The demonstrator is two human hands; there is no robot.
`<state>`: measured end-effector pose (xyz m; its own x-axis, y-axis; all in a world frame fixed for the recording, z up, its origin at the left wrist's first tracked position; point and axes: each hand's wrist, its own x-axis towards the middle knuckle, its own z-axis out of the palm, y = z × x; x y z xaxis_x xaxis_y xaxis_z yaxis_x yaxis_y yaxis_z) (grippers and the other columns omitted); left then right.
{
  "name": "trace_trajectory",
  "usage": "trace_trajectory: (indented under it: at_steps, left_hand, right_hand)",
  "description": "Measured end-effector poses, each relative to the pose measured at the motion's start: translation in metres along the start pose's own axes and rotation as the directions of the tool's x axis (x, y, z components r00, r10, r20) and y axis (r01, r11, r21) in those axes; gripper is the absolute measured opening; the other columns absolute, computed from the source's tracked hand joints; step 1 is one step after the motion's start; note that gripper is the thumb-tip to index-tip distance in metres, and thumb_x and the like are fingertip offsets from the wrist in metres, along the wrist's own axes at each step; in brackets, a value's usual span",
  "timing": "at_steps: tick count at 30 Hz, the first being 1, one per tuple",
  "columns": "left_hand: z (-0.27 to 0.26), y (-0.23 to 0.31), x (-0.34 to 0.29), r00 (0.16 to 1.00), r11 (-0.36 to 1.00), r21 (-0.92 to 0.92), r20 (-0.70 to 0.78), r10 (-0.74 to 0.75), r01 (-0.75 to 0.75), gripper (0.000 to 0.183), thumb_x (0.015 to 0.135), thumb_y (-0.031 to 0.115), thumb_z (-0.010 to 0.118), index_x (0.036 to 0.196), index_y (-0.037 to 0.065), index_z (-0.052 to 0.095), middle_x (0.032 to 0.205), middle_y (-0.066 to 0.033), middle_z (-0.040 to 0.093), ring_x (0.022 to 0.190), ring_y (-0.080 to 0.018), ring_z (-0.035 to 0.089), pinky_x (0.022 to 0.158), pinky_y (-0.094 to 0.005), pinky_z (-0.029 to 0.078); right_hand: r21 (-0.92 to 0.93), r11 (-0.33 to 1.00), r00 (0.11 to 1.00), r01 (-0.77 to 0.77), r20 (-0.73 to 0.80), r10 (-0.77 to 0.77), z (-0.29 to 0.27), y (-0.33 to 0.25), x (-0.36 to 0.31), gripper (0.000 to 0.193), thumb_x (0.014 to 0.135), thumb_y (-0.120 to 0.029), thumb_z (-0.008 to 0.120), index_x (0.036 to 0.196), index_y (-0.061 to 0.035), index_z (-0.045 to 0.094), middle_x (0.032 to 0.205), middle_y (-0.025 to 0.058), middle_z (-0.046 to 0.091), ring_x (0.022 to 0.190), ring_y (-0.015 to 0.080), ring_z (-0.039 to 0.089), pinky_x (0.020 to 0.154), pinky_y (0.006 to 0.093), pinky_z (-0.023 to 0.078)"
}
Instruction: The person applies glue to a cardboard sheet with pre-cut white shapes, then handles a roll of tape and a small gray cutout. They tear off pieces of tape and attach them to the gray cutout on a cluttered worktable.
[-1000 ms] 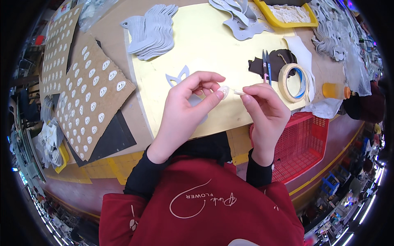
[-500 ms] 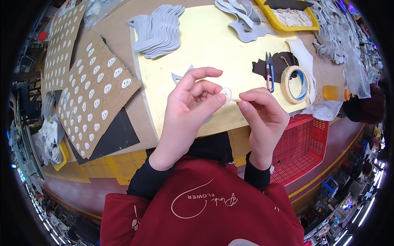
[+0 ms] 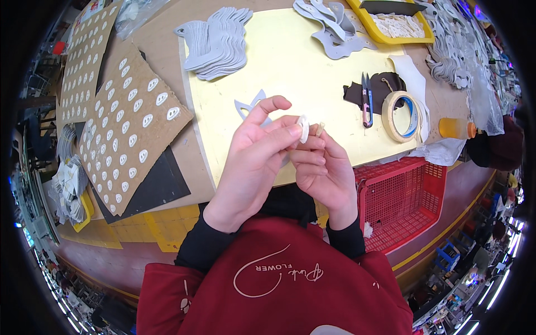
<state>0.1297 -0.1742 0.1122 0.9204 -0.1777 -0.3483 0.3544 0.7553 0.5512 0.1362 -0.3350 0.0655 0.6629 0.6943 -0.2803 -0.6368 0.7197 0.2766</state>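
Between thumb and fingertips, my left hand (image 3: pixel 258 148) pinches a small white oval piece (image 3: pixel 303 128), seen nearly edge-on. Close beside it, my right hand (image 3: pixel 329 170) grips a small cream-coloured scrap (image 3: pixel 320 129) with its fingers curled. A narrow gap shows between scrap and oval at the top; lower down the two hands meet. Beyond my left hand, a light grey cut-out piece (image 3: pixel 243 107) lies on the pale yellow sheet (image 3: pixel 312 89), partly covered by the hand.
Grey cut pieces (image 3: pixel 215 44) are stacked at the back. Brown boards (image 3: pixel 128 117) with rows of white ovals lie left. Thread snips (image 3: pixel 367 100), a tape roll (image 3: pixel 389 120) and an amber bottle (image 3: pixel 453 127) stand right. A yellow tray (image 3: pixel 391 39) sits behind; a red crate (image 3: pixel 402 201) below.
My right hand has moved left and turned, its fingers curling in against my left hand. The cream scrap, earlier a strip reaching the white oval, now sticks up from my right fingers.
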Motion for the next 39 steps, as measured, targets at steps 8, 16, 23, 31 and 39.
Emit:
trace_trajectory:
  at_steps: [8,16,23,31,39]
  left_hand:
    - [0.005,-0.002,-0.004,0.986,0.921,0.354,0.022,0.167,-0.164,0.046,0.09,-0.008,0.057,0.131,0.005,0.04,0.099,-0.007,0.06,0.093,-0.0116,0.061,0.088,-0.0343,0.057]
    - [0.008,-0.002,-0.005,0.99,0.843,0.519,0.054,0.13,-0.139,0.052,0.088,-0.011,0.058,0.135,0.001,0.04,0.097,-0.0067,0.057,0.091,-0.0106,0.06,0.085,-0.0295,0.058]
    - [0.002,0.001,-0.002,0.994,0.809,0.578,0.037,0.108,-0.109,0.054,0.09,-0.008,0.057,0.14,0.0,0.04,0.097,-0.006,0.057,0.089,-0.0084,0.06,0.083,-0.0265,0.058]
    - [0.001,0.001,-0.002,0.996,0.84,0.535,0.014,0.09,-0.084,0.05,0.089,-0.008,0.058,0.136,0.0,0.042,0.094,-0.0053,0.058,0.085,-0.0083,0.062,0.081,-0.0257,0.058]
    - [-0.001,0.001,0.0,0.998,0.81,0.586,-0.025,0.052,-0.028,0.045,0.088,-0.006,0.062,0.128,0.002,0.044,0.092,-0.0043,0.059,0.083,-0.0079,0.063,0.078,-0.0245,0.058]
  right_hand:
    - [-0.753,0.384,0.751,0.533,0.213,-0.624,0.019,0.004,-0.019,0.013,0.094,-0.007,0.058,0.105,0.0006,0.06,0.101,0.0104,0.06,0.083,0.0139,0.056,0.074,0.0233,0.046]
    - [-0.775,-0.447,0.531,0.446,0.632,-0.565,0.031,0.008,-0.021,0.032,0.085,0.014,0.063,0.116,0.0077,0.061,0.099,0.0113,0.061,0.084,0.0148,0.061,0.075,0.0259,0.052]
    - [-0.531,-0.793,0.495,0.3,0.797,-0.346,0.028,0.006,-0.012,0.028,0.074,0.011,0.074,0.099,-0.0013,0.073,0.09,0.0085,0.067,0.08,0.0187,0.064,0.069,0.0271,0.051]
    - [-0.654,-0.69,0.549,0.31,0.716,-0.432,0.021,0.004,-0.009,0.022,0.079,0.008,0.071,0.099,-0.0008,0.073,0.092,0.0078,0.066,0.083,0.0161,0.06,0.072,0.0275,0.048]
    - [-0.811,0.344,0.734,0.472,0.146,-0.663,0.019,0.007,-0.011,0.019,0.088,0.002,0.066,0.106,0.0062,0.07,0.098,0.0086,0.066,0.085,0.0107,0.056,0.082,0.0239,0.045]
